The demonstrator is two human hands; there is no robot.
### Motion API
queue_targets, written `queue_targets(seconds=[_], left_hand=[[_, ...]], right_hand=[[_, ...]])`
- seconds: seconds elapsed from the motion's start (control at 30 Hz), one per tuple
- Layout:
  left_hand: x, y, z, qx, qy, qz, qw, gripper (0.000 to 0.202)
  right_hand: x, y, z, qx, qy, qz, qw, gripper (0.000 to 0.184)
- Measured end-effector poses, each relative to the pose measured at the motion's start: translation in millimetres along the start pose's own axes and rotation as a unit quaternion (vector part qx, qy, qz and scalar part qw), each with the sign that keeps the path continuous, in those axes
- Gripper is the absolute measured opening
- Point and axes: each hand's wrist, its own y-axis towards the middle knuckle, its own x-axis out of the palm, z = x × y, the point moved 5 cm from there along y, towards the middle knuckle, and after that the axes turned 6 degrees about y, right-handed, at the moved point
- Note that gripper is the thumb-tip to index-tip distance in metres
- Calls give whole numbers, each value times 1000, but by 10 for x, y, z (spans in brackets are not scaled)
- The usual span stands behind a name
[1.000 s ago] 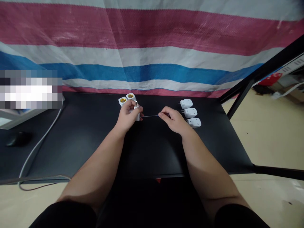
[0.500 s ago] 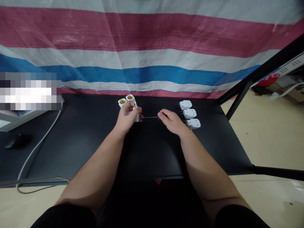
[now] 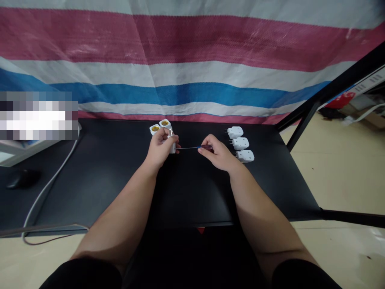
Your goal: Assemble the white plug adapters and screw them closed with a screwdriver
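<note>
The left hand point(image 3: 160, 147) clasps a white pronged plug point(image 3: 172, 148); to its right, the right hand point(image 3: 218, 153) pinches a screwdriver point(image 3: 208, 147), best kept square-on.

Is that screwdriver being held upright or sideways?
Sideways: the right hand holds the screwdriver, and its thin shaft runs across toward the white piece in the left hand.

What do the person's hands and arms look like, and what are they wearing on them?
The left hand and right hand wear no gloves, and no watch shows. The forearms are bare too. Black sleeves end near the elbows.
</note>
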Motion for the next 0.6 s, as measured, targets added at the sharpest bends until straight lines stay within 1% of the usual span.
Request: queue_targets(seconds=[0.07,0.17,0.2,0.3,0.37,0.43,0.5,0.57,0.6], left_hand=[[0,3,-4,-1,1,1,1000,29],[10,-2,-1,-2,-4,-5,1000,29],[14,-4,2,-3,-7,-7,1000,29],[12,-5,4,-7,-19,-9,1000,27],[6,1,-2,-11,-23,-7,1000,27],[3,7,-12,-14,-22,-6,1000,27],[7,10,-17,-13,-19,-10,1000,28],[17,10,-14,-13,-22,-17,1000,29],[20,9,-11,-15,-24,-20,999,29]], right_hand=[[-12,2,8,16,-24,12,1000,36],[-7,13,29,45,-48,11,998,52],[-1,15,27,42,-45,7,998,53],[19,10,4,8,-9,-9,1000,39],[18,5,3,-3,-2,-7,1000,35],[4,8,14,5,-21,9,1000,38],[-1,15,22,20,-44,20,999,46],[8,20,17,29,-52,20,998,54],[16,19,9,26,-47,16,998,54]])
